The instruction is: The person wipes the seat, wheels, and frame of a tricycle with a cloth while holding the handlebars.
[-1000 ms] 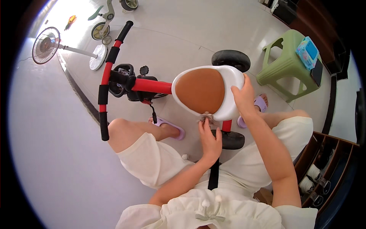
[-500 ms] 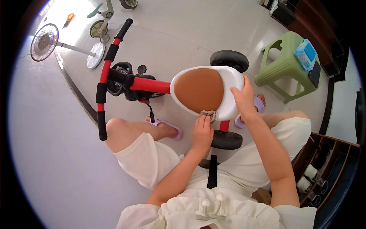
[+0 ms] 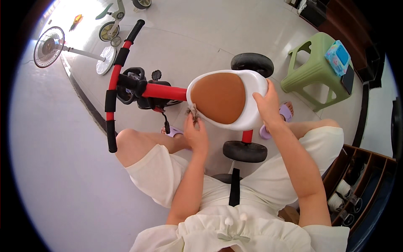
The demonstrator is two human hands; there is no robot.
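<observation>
A child's tricycle [image 3: 166,91] with a red frame stands between my knees, its handlebar [image 3: 112,95] pointing off to the left. Its white seat [image 3: 252,103] carries a brown pad [image 3: 219,98]. My left hand [image 3: 196,136] pinches a crumpled greyish-brown cloth [image 3: 193,112] against the seat's near left rim. At the seat's right end, my right hand [image 3: 268,105] grips the raised white edge, thumb on top and fingers around the outer side. Two black rear wheels [image 3: 245,151] show beyond and before the seat.
To the right stands a green stool [image 3: 310,67] bearing a blue wipes pack [image 3: 337,58] and a dark phone-like slab [image 3: 347,80]. A wooden shoe rack [image 3: 361,180] is at the lower right. A standing fan [image 3: 49,47] and a small balance bike [image 3: 115,25] are at the far left.
My left hand has slid the cloth leftward along the seat's near rim, from near the rear to the front end. My right hand keeps its grip on the seat.
</observation>
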